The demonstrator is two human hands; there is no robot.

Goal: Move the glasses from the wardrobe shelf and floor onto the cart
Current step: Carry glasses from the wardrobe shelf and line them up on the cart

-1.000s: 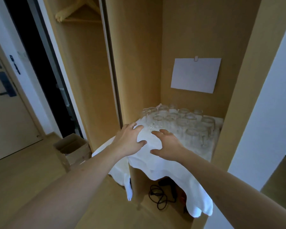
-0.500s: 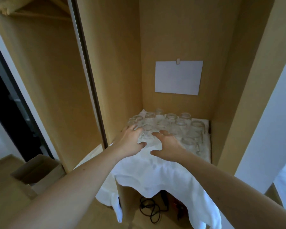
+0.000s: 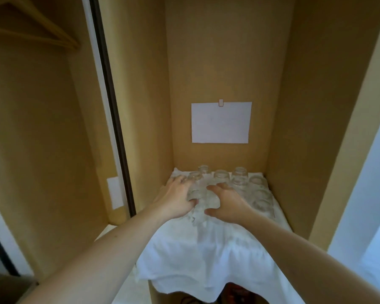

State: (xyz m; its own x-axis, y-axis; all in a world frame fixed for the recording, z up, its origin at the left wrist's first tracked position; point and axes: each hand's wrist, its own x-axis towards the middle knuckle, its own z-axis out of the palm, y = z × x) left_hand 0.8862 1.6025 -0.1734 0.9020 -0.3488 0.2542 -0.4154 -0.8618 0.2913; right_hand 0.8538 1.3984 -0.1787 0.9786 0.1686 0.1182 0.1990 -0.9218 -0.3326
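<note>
Head view: A person reaches both bare arms into a wooden wardrobe (image 3: 217, 62), toward a cluster of clear glasses (image 3: 228, 185) standing upside down on a white cloth (image 3: 206, 249) that covers the shelf and hangs over its front edge. The left hand (image 3: 177, 199) curls its fingers and thumb around the nearest glass (image 3: 194, 195) at the cluster's left front; the glass sits between the two hands. The right hand (image 3: 227, 205) lies just to the right of that glass, fingers loosely bent and thumb stretched toward it; whether it grips a second glass cannot be told through the blur. Further glasses stand beyond the fingertips and to the right of the right hand. A white sheet of paper (image 3: 221, 122) is clipped to the back wall above both hands.
</note>
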